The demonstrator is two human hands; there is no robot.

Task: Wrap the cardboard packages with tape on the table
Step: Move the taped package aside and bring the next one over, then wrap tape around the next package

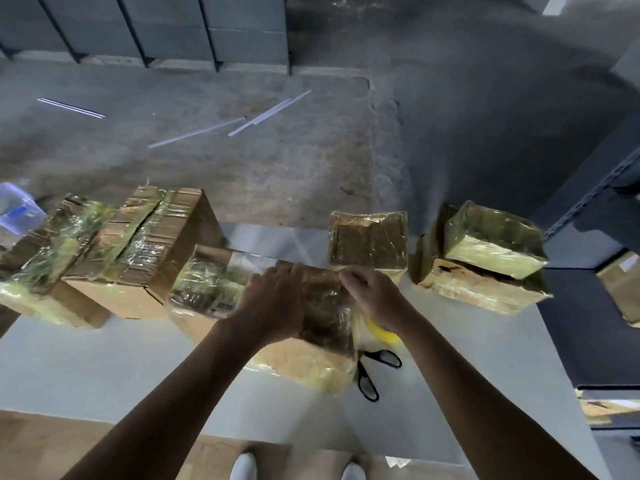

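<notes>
**Fingers pressing, fingers pinching on the middle package**

Fingers of the left hand [273, 299] lie fairly straight and spread over the top of the middle package [311, 365]. The palm is down and presses on the glossy clear tape [329, 306] covering that face. The right hand [372, 296] sits just beside it at the package's far right corner. Its fingers are curled, thumb meeting fingertip, and pinch the tape there; the blur hides any loose end. The package lies near the front middle of the white table [104, 368], and its near side shows bare brown cardboard.

Under the right wrist a yellow tape roll [382, 332] rests on the table, close against the package's right side. Black-handled scissors [372, 372] lie just in front of the roll, handles apart.

To the left stands a half-wrapped carton [145, 251] with its top seam gaping. Beyond it, a long package [52, 258] sits at the table's left end. A small, fully wrapped package [369, 240] sits behind the right hand. Further right two wrapped packages are stacked, the upper one [491, 237] skewed on the lower one [474, 292]. White shoes [244, 467] show at the bottom edge.
</notes>
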